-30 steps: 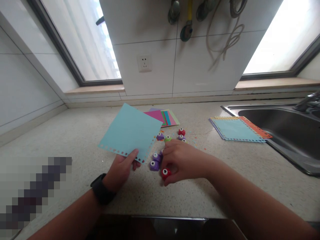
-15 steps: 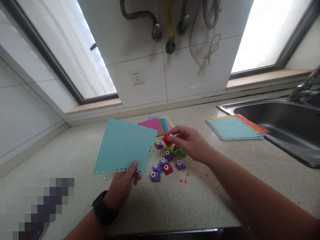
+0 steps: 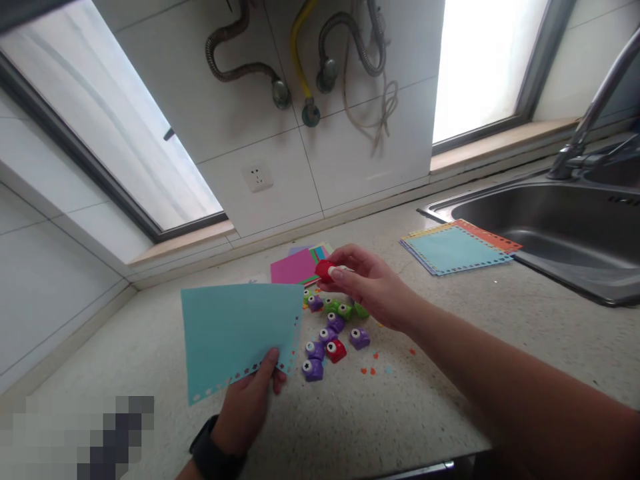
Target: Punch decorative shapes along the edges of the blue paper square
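My left hand (image 3: 255, 383) pinches a light blue sheet of paper (image 3: 240, 330) by its lower right part, thumb on top. Small shaped holes run along the sheet's bottom and right edges. Between the thumb and fingers of my right hand (image 3: 367, 283) is a red craft punch (image 3: 325, 270), held above the counter just right of the sheet. Below it lie several purple craft punches (image 3: 313, 369), another red punch (image 3: 335, 350) and a few green punches (image 3: 345, 311), partly behind my right hand. Orange paper cut-outs (image 3: 372, 371) are scattered in front of them.
A stack of coloured paper (image 3: 293, 265) lies behind the punches. To the right, a pile of hole-edged sheets (image 3: 450, 250) rests against the steel sink (image 3: 540, 200) with its faucet (image 3: 570, 157). The tiled wall (image 3: 210, 133) with hoses rises behind the speckled counter (image 3: 400, 413).
The blue sheet has tilted and dropped lower in view. My right hand has lifted the red punch slightly away from the other punches, still gripping it. The camera view has rotated a little.
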Motion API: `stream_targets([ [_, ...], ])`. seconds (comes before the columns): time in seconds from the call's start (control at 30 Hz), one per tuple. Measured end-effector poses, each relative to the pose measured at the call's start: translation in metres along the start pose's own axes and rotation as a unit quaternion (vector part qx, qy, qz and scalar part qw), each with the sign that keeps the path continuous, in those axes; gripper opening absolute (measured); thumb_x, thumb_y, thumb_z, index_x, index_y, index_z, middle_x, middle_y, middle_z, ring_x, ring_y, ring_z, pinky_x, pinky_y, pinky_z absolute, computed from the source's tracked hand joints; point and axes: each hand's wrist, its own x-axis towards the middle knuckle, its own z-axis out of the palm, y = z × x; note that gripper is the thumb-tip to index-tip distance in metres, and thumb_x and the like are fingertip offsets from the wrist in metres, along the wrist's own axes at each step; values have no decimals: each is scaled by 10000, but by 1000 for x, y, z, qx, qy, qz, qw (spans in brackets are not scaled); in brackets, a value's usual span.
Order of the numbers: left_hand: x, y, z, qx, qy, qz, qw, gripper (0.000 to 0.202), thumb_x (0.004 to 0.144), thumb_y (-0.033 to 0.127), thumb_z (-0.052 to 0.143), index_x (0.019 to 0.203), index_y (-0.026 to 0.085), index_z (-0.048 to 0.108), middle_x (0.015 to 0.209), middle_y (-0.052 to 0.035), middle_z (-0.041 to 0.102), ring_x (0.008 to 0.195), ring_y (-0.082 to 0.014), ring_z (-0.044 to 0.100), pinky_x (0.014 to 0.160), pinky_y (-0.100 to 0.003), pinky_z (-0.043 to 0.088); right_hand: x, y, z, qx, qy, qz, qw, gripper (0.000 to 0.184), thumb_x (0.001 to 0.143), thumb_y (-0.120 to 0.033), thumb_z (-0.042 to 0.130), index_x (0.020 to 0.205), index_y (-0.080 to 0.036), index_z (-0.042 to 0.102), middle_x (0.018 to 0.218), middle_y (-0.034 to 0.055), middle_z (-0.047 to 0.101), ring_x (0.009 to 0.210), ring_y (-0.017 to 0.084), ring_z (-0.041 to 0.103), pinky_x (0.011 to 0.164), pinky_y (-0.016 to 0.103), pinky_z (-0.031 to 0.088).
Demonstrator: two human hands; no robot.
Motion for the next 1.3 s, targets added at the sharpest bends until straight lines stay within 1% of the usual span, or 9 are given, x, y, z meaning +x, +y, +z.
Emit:
stream_targets([
  [0.17,-1,-2,2,5,4,23,1000,613,860,710,412,477,258,571,671,-64,731,782,-272,676,870,-366,492,-9,-1,8,-38,-50,-67,996,397,752,-186,835,1063,-215,590,928,3,659,869,117,677,850,287,581],
  [0.27,-1,-5,2,18,-1,10,1000,619,874,708,396,485,263,577,692,-69,740,820,-287,680,869,-372,484,-15,-4,14,-86,-64,-145,984,374,739,-142,825,1042,-205,615,938,19,643,895,129,655,865,293,577],
  [0.33,0,-8,2,26,-5,13,1000,619,887,701,383,497,264,584,704,-68,743,840,-288,682,873,-367,478,-18,-7,16,-115,-68,-176,975,359,744,-147,817,1039,-201,619,950,33,642,893,142,650,859,311,578],
  [0.63,-1,-7,2,17,-5,15,1000,579,896,654,400,514,263,590,700,-68,731,833,-281,678,866,-367,467,-23,-10,19,-182,-102,-216,954,365,731,-159,822,1032,-183,616,936,44,642,828,146,651,774,299,574],
  [0.87,1,-13,1,40,0,42,998,574,918,630,396,546,259,627,697,-57,739,802,-267,687,861,-358,483,-23,-9,19,-214,-99,-207,950,350,741,-201,818,1021,-183,609,942,54,653,857,163,663,787,308,579],
  [1.0,1,-12,1,42,-4,33,999,587,906,658,392,528,260,602,713,-64,744,834,-277,687,873,-365,477,-23,-8,19,-230,-96,-205,947,341,745,-215,811,1018,-186,608,937,49,648,849,161,660,775,301,574],
  [1.17,1,-12,0,52,-8,14,999,586,879,671,387,537,259,624,711,-78,748,829,-293,695,895,-390,480,-22,-4,18,-244,-80,-149,955,353,740,-238,807,1035,-176,623,947,57,664,852,168,658,783,318,566],
  [1.23,2,-17,-1,74,-21,38,996,527,864,624,403,637,255,703,740,-83,762,831,-296,707,895,-392,497,-22,-1,16,-239,-73,-123,960,355,741,-246,805,1040,-174,626,929,54,670,837,164,654,772,316,564],
  [1.3,3,-24,-3,102,-33,82,991,445,808,560,464,857,245,774,778,-83,777,805,-294,718,858,-385,527,-21,2,15,-228,-73,-102,966,361,741,-255,806,1045,-173,630,917,53,673,832,163,650,759,313,562],
])
